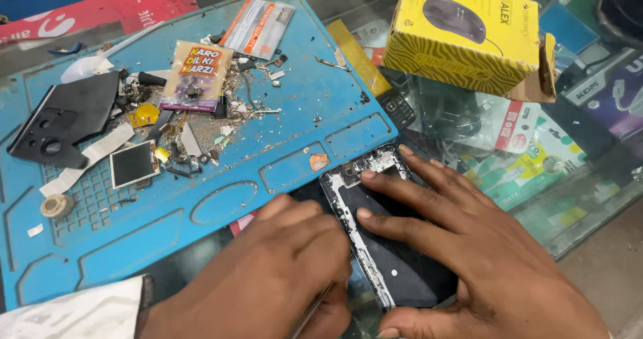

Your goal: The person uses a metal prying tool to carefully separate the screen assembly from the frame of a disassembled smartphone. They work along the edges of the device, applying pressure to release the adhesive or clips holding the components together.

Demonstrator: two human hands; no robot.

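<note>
Here, opened phone [395, 259] — under right hand [482, 259]

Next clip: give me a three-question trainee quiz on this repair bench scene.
1. True or false: the right hand lies flat on the opened phone.
2. The left hand holds: A) a thin metal tool B) a roll of tape C) nothing
3. What colour is the work mat?

Key: 1 true; 2 A; 3 blue.
</note>
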